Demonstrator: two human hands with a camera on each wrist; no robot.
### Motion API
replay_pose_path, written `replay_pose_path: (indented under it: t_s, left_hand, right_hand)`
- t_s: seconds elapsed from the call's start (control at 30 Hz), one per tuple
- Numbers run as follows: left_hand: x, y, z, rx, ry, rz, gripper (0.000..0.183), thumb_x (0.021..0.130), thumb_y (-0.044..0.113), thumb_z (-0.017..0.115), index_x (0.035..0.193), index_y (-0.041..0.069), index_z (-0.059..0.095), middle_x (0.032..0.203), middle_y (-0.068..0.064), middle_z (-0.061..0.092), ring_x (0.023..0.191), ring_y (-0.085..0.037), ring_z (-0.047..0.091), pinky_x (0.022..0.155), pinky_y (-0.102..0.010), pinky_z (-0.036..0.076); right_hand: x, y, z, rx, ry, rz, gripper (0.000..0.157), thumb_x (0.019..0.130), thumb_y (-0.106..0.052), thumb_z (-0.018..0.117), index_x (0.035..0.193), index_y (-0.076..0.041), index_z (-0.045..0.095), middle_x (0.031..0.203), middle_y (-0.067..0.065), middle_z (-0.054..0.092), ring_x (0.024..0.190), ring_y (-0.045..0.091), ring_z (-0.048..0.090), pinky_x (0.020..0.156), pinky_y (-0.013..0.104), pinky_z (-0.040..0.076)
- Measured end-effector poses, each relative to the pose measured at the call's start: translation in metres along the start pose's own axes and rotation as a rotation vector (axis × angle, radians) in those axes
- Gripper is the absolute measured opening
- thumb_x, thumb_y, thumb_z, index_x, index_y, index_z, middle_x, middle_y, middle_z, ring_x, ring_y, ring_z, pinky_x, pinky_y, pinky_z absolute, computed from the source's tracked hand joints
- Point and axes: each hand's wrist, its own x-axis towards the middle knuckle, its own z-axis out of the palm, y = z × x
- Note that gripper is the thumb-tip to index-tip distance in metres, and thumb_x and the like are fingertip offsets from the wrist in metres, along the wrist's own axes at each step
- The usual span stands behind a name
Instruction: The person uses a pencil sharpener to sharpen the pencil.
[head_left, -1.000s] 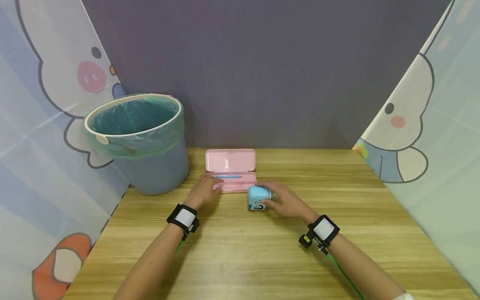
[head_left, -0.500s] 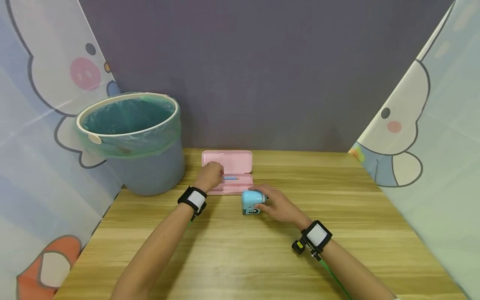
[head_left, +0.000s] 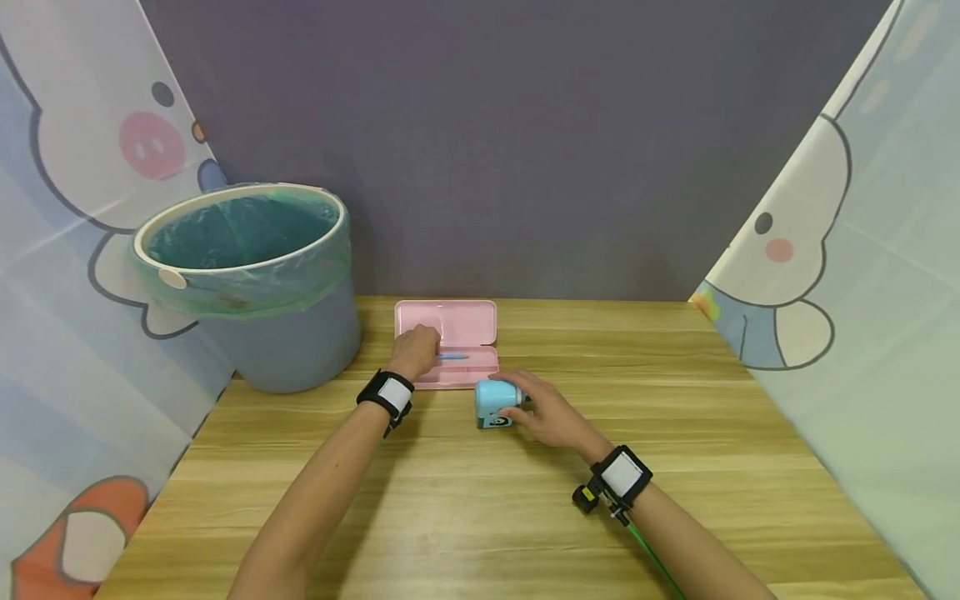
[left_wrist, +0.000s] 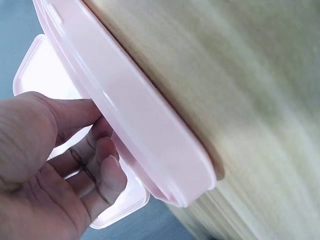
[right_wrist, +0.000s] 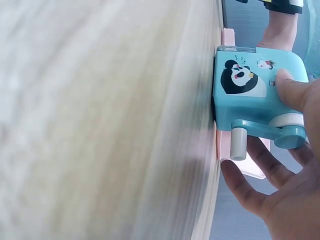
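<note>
A pink pencil case (head_left: 446, 323) stands with its lid raised, and a light-blue pencil (head_left: 453, 357) lies in it. My left hand (head_left: 417, 348) reaches over the case's left part and pinches the pencil's left end. In the left wrist view thumb and forefinger come together behind the case wall (left_wrist: 145, 125), which hides their tips. My right hand (head_left: 551, 414) grips a light-blue crank pencil sharpener (right_wrist: 255, 95) with a panda print, standing on the table in front of the case. Its thumb lies on the sharpener's side, beside the white-handled crank (right_wrist: 239, 144).
A blue-grey bin (head_left: 300, 342) with a green liner stands at the left, close to the left arm. The wooden table (head_left: 480, 517) ends at a dark back wall (head_left: 525, 150). Printed cloth walls (head_left: 795, 250) bound both sides.
My left hand has moved from the case's front left edge in over the case and closed on the pencil. My right hand keeps its hold on the sharpener. The head view has shifted slightly.
</note>
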Motion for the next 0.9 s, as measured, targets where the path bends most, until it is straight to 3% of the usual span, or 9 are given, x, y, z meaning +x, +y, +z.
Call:
replay_pose_path:
  t_s: [0.17,0.37,0.53,0.7,0.9]
  left_hand:
    - [0.003,0.001,-0.004,0.049,-0.058,0.032,0.013,0.089,0.004,0.073,0.077,0.006,0.067,0.081,-0.008,0.069,0.074,-0.022,0.064,0.068,-0.042,0.056]
    - [0.002,0.002,-0.008,0.063,-0.151,0.058,0.015,0.092,0.014,0.076,0.085,0.006,0.065,0.081,-0.006,0.064,0.075,-0.02,0.058,0.074,-0.041,0.054]
    - [-0.005,-0.006,-0.016,0.031,-0.109,0.091,0.016,0.088,0.01,0.075,0.078,0.007,0.063,0.077,-0.003,0.061,0.071,-0.018,0.054,0.066,-0.036,0.049]
    - [-0.019,-0.009,-0.037,-0.033,-0.034,0.143,0.009,0.083,0.005,0.068,0.077,0.008,0.062,0.082,-0.004,0.059,0.072,-0.017,0.052,0.062,-0.032,0.045]
    - [-0.047,-0.008,-0.061,-0.183,-0.057,0.254,0.002,0.09,0.002,0.063,0.088,0.003,0.063,0.079,-0.006,0.064,0.067,-0.015,0.053,0.064,-0.029,0.046]
  right_hand:
    - [0.0,-0.001,0.0,0.006,0.003,0.011,0.056,0.097,-0.019,0.071,0.148,-0.022,0.049,0.141,0.002,0.059,0.12,0.018,0.062,0.096,0.04,0.056]
    - [0.0,-0.002,0.001,0.005,0.003,0.013,0.056,0.097,-0.02,0.07,0.149,-0.022,0.049,0.142,0.003,0.059,0.121,0.018,0.062,0.097,0.04,0.056]
    - [0.002,-0.001,0.005,0.014,-0.014,0.014,0.056,0.098,-0.023,0.07,0.15,-0.022,0.048,0.14,0.003,0.059,0.118,0.017,0.062,0.095,0.038,0.056]
    - [0.001,-0.002,0.006,0.014,-0.011,0.029,0.058,0.097,-0.023,0.07,0.15,-0.024,0.048,0.14,0.002,0.059,0.117,0.017,0.062,0.094,0.038,0.057]
    - [-0.002,-0.004,0.001,0.011,0.008,0.044,0.058,0.096,-0.022,0.072,0.149,-0.025,0.049,0.141,0.002,0.06,0.119,0.019,0.063,0.095,0.041,0.057]
